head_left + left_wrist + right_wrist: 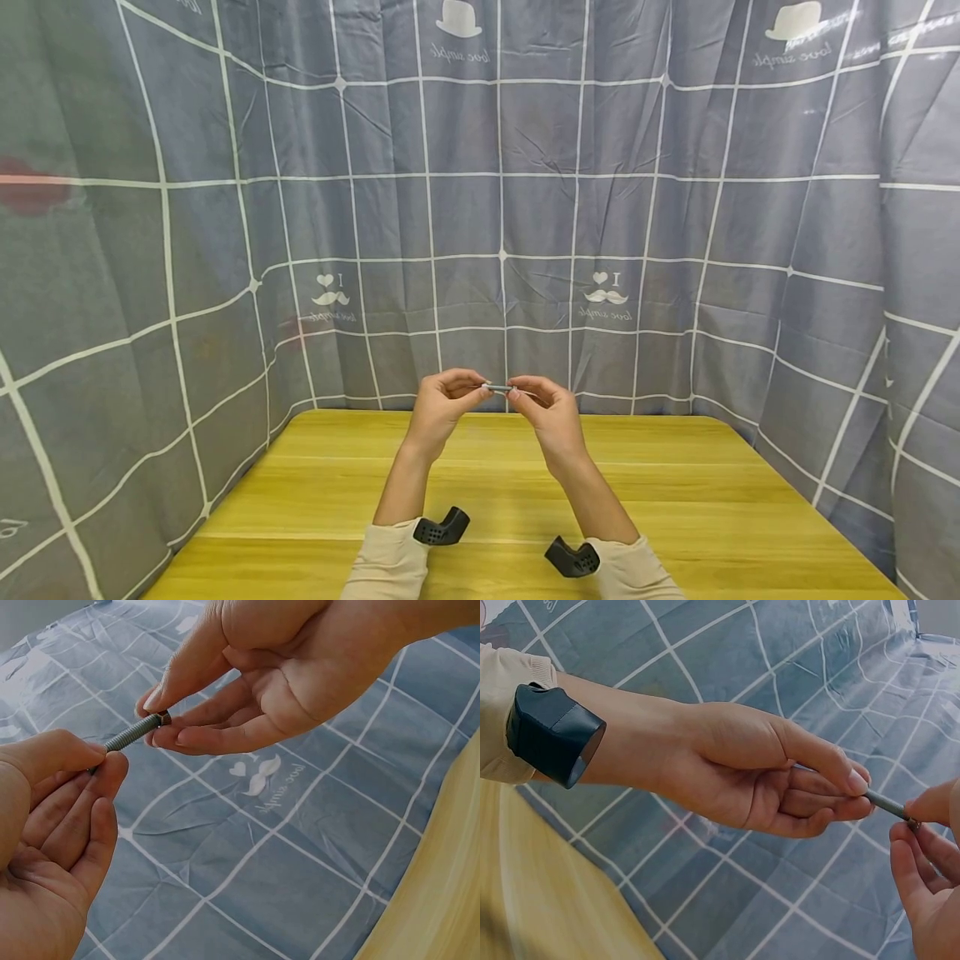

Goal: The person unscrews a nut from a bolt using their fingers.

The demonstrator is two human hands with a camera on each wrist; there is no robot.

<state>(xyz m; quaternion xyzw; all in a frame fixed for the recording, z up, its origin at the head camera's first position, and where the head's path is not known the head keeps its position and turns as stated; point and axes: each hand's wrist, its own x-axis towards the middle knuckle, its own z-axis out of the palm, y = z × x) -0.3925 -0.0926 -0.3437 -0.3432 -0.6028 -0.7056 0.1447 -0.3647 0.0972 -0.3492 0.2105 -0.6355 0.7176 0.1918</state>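
Observation:
A thin grey-green threaded bolt is held level between both hands, above the far edge of the table. My left hand pinches one end between thumb and fingertips. At the other end, my right hand pinches it the same way. In the left wrist view the bolt's thread shows between the fingertips, and a small brownish metal collar sits at the right hand's end. Whether that collar is a nut or the bolt's head I cannot tell. Fingertips hide both tips of the bolt.
Below the hands spreads a yellow wood-grain table. A grey curtain with white grid lines hangs around its back and sides. Black camera mounts sit at both wrists, over light sleeves.

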